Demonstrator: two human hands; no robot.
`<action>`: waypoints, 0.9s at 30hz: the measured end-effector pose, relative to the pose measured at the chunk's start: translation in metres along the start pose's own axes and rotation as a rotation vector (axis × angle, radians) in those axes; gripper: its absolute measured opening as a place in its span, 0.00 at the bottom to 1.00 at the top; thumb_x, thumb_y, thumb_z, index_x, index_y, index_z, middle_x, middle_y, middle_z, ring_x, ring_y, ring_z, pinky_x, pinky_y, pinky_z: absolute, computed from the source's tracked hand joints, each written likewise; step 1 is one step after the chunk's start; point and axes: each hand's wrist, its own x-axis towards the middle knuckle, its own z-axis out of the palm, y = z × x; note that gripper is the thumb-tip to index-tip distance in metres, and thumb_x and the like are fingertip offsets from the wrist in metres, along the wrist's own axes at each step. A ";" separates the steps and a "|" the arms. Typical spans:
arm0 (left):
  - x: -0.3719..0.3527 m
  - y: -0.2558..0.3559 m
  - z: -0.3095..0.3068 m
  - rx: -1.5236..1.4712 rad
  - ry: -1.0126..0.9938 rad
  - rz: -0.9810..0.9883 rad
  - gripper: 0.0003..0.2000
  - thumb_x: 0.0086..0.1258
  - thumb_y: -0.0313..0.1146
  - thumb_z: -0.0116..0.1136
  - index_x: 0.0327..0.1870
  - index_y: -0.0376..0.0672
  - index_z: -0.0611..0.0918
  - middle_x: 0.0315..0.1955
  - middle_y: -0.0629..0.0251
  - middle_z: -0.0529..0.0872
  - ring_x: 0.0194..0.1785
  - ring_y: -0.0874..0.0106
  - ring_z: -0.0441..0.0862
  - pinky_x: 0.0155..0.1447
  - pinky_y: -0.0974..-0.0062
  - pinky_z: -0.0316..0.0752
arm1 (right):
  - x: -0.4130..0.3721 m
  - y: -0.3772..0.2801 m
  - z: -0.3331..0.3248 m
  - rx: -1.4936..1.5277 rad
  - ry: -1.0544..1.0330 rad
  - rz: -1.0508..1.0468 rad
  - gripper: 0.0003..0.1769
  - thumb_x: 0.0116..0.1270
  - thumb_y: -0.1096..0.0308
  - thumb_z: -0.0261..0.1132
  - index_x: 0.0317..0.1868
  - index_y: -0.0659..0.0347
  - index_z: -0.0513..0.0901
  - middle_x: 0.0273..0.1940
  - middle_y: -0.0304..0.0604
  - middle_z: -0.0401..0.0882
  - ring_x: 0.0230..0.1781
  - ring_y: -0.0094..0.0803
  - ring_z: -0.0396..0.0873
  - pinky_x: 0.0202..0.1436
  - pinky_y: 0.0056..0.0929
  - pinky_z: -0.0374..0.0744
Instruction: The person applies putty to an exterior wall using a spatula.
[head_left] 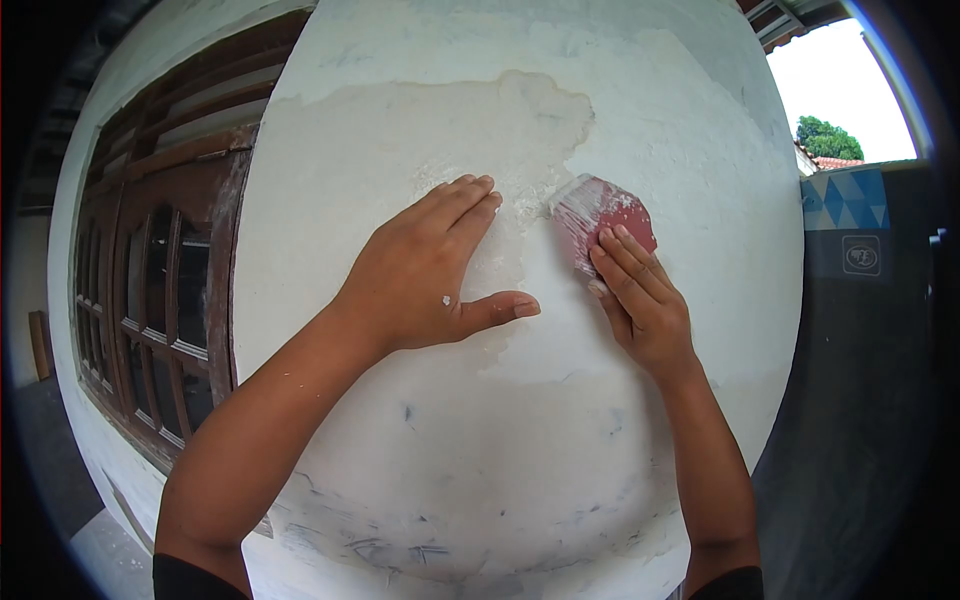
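My right hand [648,308] grips a red putty scraper [622,215] by its lower right edge, fingers on top and thumb below. White putty is smeared along the scraper's far left side, which lies against or very close to the wall [640,120]. My left hand [430,265] rests with its palm toward the wall, thumb stretched out to the right and the other fingers pointing up; it holds nothing. Flecks of white putty stick to the back of this hand. Between the two hands, rough white crumbs and streaks mark the wall around a greyish damp-looking patch [470,130].
A brown wooden window [150,270] with slatted bars is set in the wall at left. Dark scuffs [400,550] cross the lower wall. To the right stands a dark surface [850,380] with a blue patterned panel [845,200]; a tree [828,138] shows outside.
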 end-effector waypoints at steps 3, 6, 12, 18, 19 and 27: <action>0.003 0.001 0.005 -0.009 0.017 0.010 0.48 0.62 0.70 0.59 0.64 0.27 0.75 0.66 0.44 0.75 0.72 0.51 0.70 0.74 0.59 0.67 | 0.007 -0.002 0.009 0.014 -0.013 -0.001 0.21 0.62 0.74 0.72 0.57 0.63 0.84 0.60 0.46 0.82 0.67 0.40 0.77 0.66 0.39 0.78; 0.002 0.003 0.002 -0.012 0.009 0.011 0.48 0.62 0.70 0.59 0.64 0.27 0.75 0.66 0.44 0.75 0.72 0.51 0.71 0.74 0.59 0.67 | -0.004 -0.004 0.007 0.031 -0.051 -0.020 0.21 0.62 0.74 0.73 0.57 0.63 0.84 0.60 0.46 0.82 0.67 0.40 0.77 0.66 0.39 0.78; 0.001 0.005 0.000 -0.027 -0.010 -0.004 0.48 0.62 0.70 0.59 0.64 0.27 0.74 0.66 0.44 0.75 0.72 0.51 0.71 0.74 0.59 0.67 | -0.001 -0.007 0.000 0.001 -0.016 0.000 0.21 0.62 0.74 0.73 0.57 0.62 0.84 0.60 0.46 0.82 0.67 0.40 0.76 0.67 0.39 0.78; 0.003 0.004 -0.003 -0.010 0.010 0.015 0.48 0.62 0.71 0.59 0.64 0.27 0.75 0.66 0.43 0.75 0.72 0.50 0.71 0.74 0.59 0.67 | 0.001 -0.012 0.014 0.033 -0.087 -0.029 0.21 0.63 0.73 0.72 0.57 0.61 0.84 0.61 0.44 0.81 0.67 0.39 0.76 0.67 0.38 0.78; 0.002 0.002 -0.005 -0.009 0.010 0.014 0.48 0.62 0.71 0.59 0.64 0.27 0.75 0.66 0.43 0.75 0.72 0.50 0.71 0.74 0.59 0.67 | -0.005 -0.012 0.011 0.034 -0.086 -0.029 0.21 0.63 0.73 0.72 0.57 0.61 0.84 0.61 0.44 0.81 0.67 0.39 0.76 0.67 0.38 0.78; 0.000 -0.003 -0.002 0.015 0.009 -0.007 0.50 0.62 0.74 0.55 0.63 0.26 0.76 0.66 0.44 0.76 0.72 0.53 0.70 0.74 0.60 0.67 | 0.021 -0.009 0.022 0.066 -0.009 -0.012 0.22 0.65 0.73 0.70 0.60 0.57 0.83 0.63 0.43 0.80 0.68 0.39 0.75 0.68 0.38 0.76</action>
